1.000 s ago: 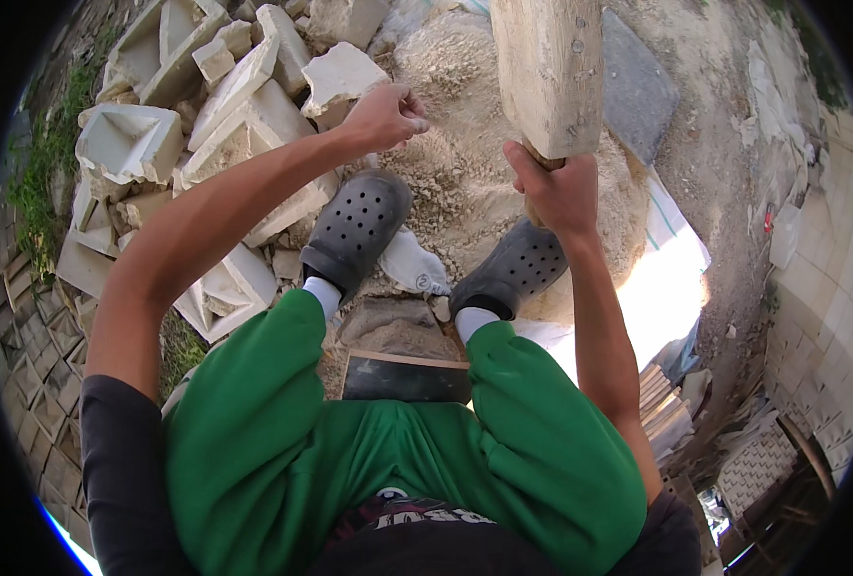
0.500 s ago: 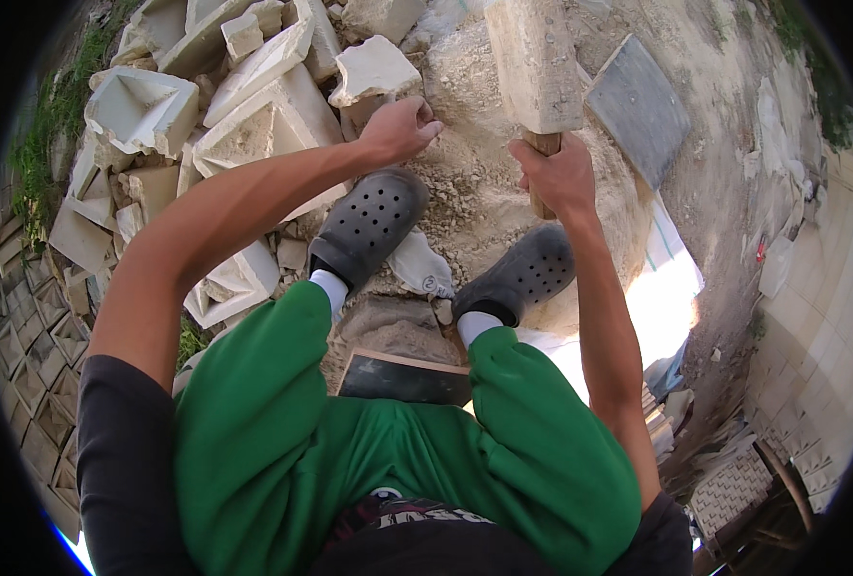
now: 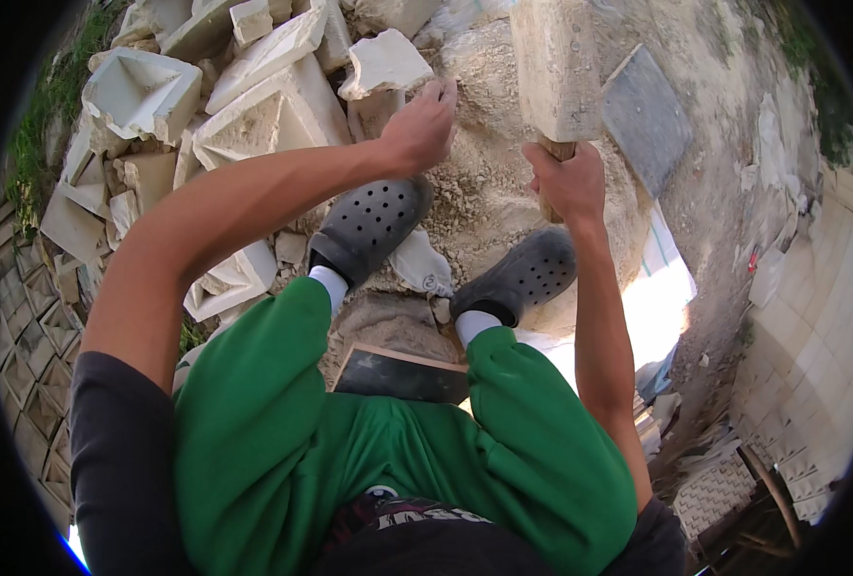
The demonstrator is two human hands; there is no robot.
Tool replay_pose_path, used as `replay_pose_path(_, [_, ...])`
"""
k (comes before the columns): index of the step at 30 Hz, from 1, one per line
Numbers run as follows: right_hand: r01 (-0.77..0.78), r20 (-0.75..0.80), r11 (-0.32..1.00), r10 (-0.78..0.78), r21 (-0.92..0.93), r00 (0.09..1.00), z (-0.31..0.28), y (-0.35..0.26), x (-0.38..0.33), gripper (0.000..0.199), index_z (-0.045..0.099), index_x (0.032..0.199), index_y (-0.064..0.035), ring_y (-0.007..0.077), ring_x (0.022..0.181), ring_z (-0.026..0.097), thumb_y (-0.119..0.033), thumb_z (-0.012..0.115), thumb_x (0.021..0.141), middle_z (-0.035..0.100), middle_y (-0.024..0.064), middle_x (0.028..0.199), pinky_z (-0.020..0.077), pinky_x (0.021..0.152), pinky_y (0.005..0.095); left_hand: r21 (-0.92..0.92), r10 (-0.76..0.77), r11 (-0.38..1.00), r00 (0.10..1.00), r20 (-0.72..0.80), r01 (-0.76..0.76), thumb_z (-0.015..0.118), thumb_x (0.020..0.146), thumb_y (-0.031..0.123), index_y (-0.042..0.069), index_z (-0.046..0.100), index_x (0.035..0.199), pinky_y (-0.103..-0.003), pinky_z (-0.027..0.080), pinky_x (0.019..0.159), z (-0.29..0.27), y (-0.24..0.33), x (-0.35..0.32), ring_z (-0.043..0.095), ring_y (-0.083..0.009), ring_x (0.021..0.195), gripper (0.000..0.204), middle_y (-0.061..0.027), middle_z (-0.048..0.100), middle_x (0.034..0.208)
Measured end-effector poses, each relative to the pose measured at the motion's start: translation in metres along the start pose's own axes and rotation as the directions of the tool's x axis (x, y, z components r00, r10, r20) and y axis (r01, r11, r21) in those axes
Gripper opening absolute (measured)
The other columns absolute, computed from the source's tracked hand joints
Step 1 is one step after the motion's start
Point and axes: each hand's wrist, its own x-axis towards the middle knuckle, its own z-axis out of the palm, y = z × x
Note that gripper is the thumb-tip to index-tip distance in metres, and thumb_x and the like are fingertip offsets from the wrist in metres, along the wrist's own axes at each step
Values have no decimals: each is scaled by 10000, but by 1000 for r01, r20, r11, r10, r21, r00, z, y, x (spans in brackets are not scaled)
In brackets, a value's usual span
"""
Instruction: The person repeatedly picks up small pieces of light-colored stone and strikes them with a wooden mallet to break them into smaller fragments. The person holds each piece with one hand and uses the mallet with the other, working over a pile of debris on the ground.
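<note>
My right hand point(image 3: 570, 182) is wrapped round the short wooden handle of a big pale mallet point(image 3: 558, 72). Its blocky, dust-coated head points away from me over the rubble, past the top edge of the view. My left hand point(image 3: 422, 128) is raised with fingers bent and drawn together, just right of a broken whitish block point(image 3: 386, 65). Whatever is in those fingers, if anything, is hidden. Crumbled stone and dust point(image 3: 484, 178) lie below and between both hands.
Broken cast blocks with hollow faces point(image 3: 143, 96) are heaped at the left. A grey square slab point(image 3: 647, 120) lies right of the mallet. My feet in grey clogs point(image 3: 373, 226) rest on the rubble. A dark board point(image 3: 402, 374) is between my legs, and white sacking point(image 3: 661, 274) at right.
My left hand has moved a little right and away from me, its fingers turning upward. The mallet in my right hand has shifted slightly to the right and toward me.
</note>
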Motion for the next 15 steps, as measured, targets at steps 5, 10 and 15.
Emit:
replay_pose_path(5, [10,-56,1000,-11,-27,998,30,47,18,348,721,900,46,223,582,712,-279,746,779,703,128,675,542,585,344,53,-11,999,999,32,9,588,938,127,-128,359,1446,-478,489,956,-1,1,10,579,-441,1115,613,-299,523,1208])
replay_pose_path(10, [-188,121,982,188,-16,975,22,22,8,374,723,951,22,232,592,719,-313,729,786,708,128,674,563,629,346,89,4,996,998,55,-9,560,932,105,-129,397,1424,-488,488,957,-4,1,13,587,-445,1110,569,-305,527,1223])
replay_pose_path(15, [20,-44,999,-19,26,999,-1,10,8,341,720,829,21,211,567,701,-316,739,784,703,116,655,550,603,354,-5,-21,1000,999,37,21,543,918,80,-133,446,1387,-486,485,963,-2,6,25,593,-445,1110,524,-313,537,1256])
